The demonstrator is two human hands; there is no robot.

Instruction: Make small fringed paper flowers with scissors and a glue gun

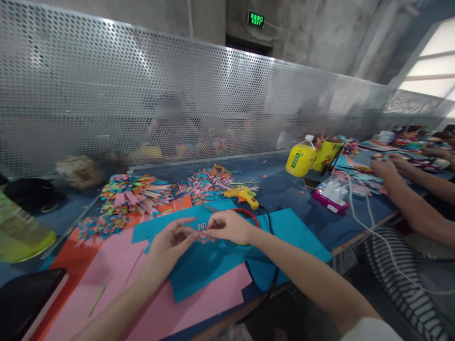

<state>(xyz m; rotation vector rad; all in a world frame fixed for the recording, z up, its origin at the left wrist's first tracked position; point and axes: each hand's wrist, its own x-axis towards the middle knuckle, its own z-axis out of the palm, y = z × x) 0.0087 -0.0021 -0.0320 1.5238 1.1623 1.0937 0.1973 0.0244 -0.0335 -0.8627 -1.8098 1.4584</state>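
Note:
A small paper flower (202,232) with pink and orange loops is held between my two hands above blue paper sheets (199,274). My left hand (174,239) pinches its left side with thumb and fingertips. From the right, my right hand (227,226) pinches the other edge, its fingers curled. Just behind my right hand lie red-handled scissors (250,214), partly hidden by it. A yellow glue gun (242,195) rests beyond them, its black cord running toward the table's front edge. Pink paper (213,303) lies beneath the blue sheets.
Finished-looking paper flowers (133,192) and cut paper scraps (209,182) are heaped behind my hands. To the right stand a yellow bottle (301,157) and a purple power strip (330,201) with a white cable. Another person's arms (408,189) reach in at right. A perforated metal screen (213,94) borders the table.

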